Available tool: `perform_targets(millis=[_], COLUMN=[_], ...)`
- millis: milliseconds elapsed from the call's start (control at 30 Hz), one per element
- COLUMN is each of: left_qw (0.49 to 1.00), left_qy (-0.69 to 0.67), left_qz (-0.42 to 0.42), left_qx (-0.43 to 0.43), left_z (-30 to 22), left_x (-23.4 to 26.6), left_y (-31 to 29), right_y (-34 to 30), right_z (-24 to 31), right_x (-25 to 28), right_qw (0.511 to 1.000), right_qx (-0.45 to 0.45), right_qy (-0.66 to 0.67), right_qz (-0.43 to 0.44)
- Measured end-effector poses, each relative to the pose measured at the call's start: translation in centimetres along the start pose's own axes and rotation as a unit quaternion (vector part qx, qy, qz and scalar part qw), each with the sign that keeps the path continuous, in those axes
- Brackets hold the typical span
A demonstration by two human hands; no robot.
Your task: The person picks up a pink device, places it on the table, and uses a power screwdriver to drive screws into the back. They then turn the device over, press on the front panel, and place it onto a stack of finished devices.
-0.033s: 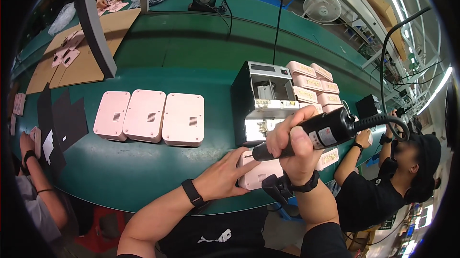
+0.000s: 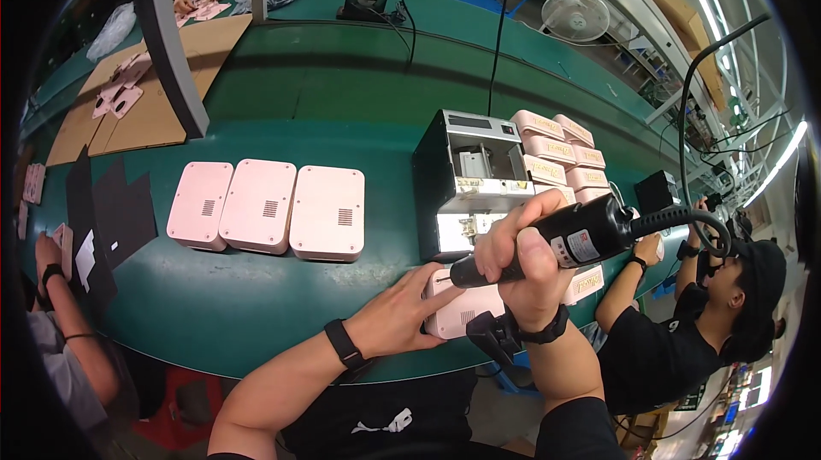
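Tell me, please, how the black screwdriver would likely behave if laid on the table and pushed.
The black screwdriver might roll, as its barrel looks rounded, though the attached cord could hold it back. Its body should stay stiff, since its casing looks hard, while the looping cord probably flexes.

three boxes [image 2: 259,203] lay abreast on the table [image 2: 231,297], sheets [image 2: 128,221] lay to their left, cardboard [image 2: 154,122] behind the sheets, machine [image 2: 433,173] stood right of the boxes, more boxes [image 2: 547,149] right of that, another box [image 2: 477,302] lay before the machine, under the driver [image 2: 590,232]
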State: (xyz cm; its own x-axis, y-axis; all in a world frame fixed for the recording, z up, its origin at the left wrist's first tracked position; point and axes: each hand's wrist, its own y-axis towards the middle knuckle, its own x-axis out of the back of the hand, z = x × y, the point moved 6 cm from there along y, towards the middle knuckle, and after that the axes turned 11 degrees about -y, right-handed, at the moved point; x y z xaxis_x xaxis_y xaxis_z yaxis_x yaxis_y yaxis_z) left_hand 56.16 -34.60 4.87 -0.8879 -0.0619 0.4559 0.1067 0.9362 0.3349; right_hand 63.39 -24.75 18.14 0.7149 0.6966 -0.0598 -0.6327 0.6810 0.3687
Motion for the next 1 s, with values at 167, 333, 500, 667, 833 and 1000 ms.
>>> perform_targets(millis=[167, 333, 500, 667, 833, 1000], left_qw=[1.000, 1.000, 1.000, 1.000, 1.000, 1.000], left_qy=[-0.008, -0.001, -0.001, -0.002, -0.005, -0.016], left_qz=[0.000, -0.004, -0.002, -0.005, -0.007, -0.012], left_qx=[-0.003, 0.002, 0.008, 0.003, 0.001, 0.003], left_z=[-0.1, -0.1, -0.4, -0.3, -0.3, -0.2], left_x=[-0.2, -0.2, -0.2, 0.0, 0.0, 1.0], left_y=[0.0, 0.0, -0.2, -0.2, 0.0, -0.2], right_y=[-0.3, 0.0, -0.3, -0.1, -0.1, 0.5], right_z=[0.0, 0.2, -0.2, -0.4, -0.3, 1.1], right_x=[-0.1, -0.2, -0.2, -0.2, 0.0, 0.9], right_qw=[1.000, 1.000, 0.999, 0.999, 1.000, 1.000], right_qx=[0.010, -0.001, 0.011, -0.003, -0.011, 0.002], right_qy=[0.000, 0.005, -0.006, 0.005, 0.005, -0.001], right_qz=[0.004, 0.016, 0.037, 0.037, 0.018, 0.012])
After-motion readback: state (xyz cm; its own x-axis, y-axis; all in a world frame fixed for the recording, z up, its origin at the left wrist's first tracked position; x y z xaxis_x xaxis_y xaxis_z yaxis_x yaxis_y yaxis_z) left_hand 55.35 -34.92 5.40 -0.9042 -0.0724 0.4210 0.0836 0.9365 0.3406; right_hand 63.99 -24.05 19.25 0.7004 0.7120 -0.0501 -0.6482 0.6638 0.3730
